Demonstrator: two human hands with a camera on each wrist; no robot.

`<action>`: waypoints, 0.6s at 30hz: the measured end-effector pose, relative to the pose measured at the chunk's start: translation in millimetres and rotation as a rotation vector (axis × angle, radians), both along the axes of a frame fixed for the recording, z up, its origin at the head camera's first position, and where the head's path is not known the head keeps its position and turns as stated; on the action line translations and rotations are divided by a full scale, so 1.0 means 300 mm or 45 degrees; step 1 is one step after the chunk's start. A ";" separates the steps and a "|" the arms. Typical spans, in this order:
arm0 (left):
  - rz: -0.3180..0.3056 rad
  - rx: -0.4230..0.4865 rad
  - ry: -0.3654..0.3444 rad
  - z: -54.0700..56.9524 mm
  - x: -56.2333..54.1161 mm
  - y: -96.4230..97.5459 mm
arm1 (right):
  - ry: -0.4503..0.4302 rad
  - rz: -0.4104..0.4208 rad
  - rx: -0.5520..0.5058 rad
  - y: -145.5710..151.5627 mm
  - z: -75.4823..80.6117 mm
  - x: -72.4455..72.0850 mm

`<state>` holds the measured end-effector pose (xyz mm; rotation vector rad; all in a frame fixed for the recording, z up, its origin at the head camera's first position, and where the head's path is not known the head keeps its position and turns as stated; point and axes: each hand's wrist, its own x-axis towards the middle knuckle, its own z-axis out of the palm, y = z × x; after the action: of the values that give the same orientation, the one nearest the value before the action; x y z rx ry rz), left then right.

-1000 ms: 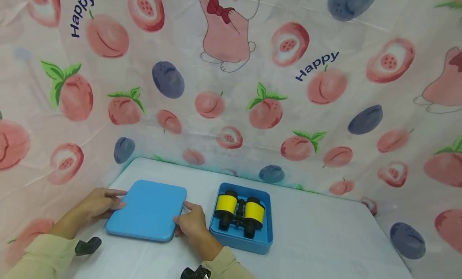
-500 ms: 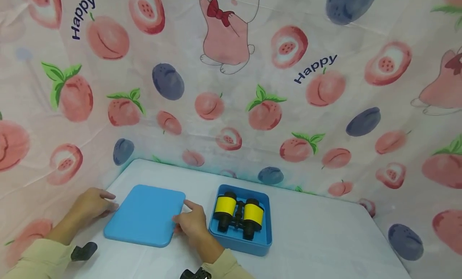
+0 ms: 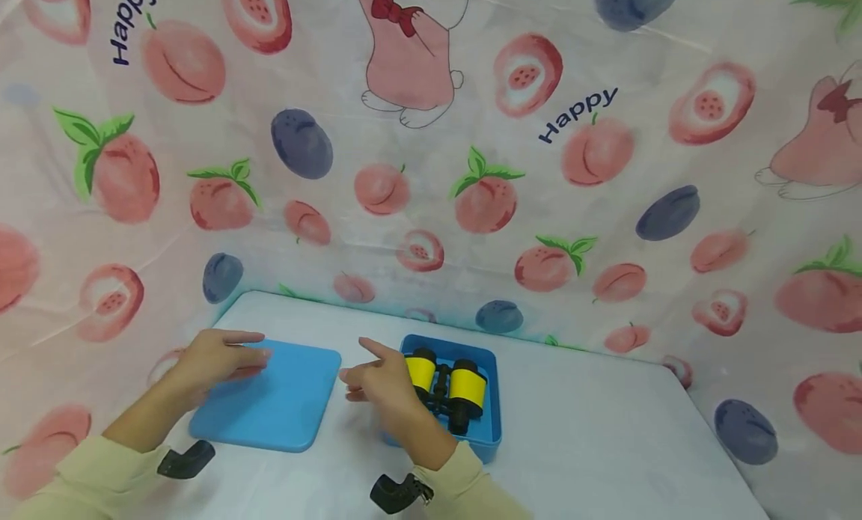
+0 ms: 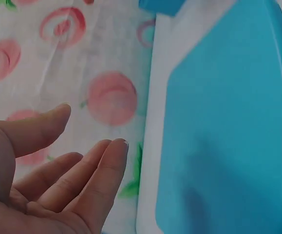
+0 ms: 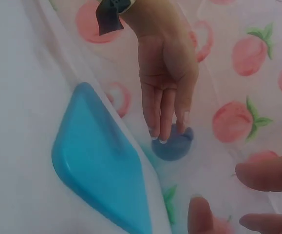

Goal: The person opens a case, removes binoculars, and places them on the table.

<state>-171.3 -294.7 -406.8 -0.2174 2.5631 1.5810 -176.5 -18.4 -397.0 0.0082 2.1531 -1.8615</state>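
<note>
- White worktop (image 3: pixel 606 445) spans the foreground.
- Right hand (image 3: pixel 389 387), fingers loosely spread, empty; if lowered, it could knock the blue box (image 3: pixel 488 448) (they overlap in view).
- Left hand (image 3: pixel 212 364), fingers extended, empty, above the blue lid (image 3: pixel 283 400) at left; brushing low might skid it.
- Binoculars (image 3: pixel 466 390) lie in the box, right.
- Fruit-print cloth (image 3: pixel 438 150) hangs far.

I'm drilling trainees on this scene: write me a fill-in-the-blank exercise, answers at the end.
1. The flat, round-cornered blue lid lies on a ____ table.
2. The black binoculars in the open-topped, rectangular blue box have two ____ bands.
3. In the head view, the person's bare ____ hand partly hides the box.

Missing words: white; yellow; right.
</note>
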 end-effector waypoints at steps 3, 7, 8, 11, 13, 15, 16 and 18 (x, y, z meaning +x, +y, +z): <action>-0.029 0.070 -0.006 0.016 -0.016 0.068 | 0.023 0.006 0.030 0.057 0.022 -0.010; -0.060 0.144 -0.023 0.027 -0.036 0.161 | 0.045 0.003 0.044 0.136 0.021 -0.030; -0.068 0.164 -0.029 0.030 -0.040 0.186 | 0.049 0.002 0.046 0.156 0.019 -0.036; -0.098 0.223 -0.041 0.034 -0.051 0.264 | 0.076 -0.004 0.074 0.217 0.012 -0.048; -0.112 0.238 -0.060 0.031 -0.061 0.320 | 0.090 -0.015 0.104 0.258 0.009 -0.054; -0.134 0.239 -0.076 0.026 -0.073 0.380 | 0.099 -0.030 0.133 0.299 0.008 -0.059; -0.141 0.230 -0.087 0.022 -0.079 0.411 | 0.106 -0.039 0.153 0.319 0.007 -0.061; -0.155 0.213 -0.099 0.014 -0.091 0.472 | 0.116 -0.052 0.183 0.360 0.001 -0.062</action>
<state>-198.4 -153.3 -402.6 -0.1025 2.3239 1.6948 -195.1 89.6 -396.6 -0.0018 2.3612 -1.7562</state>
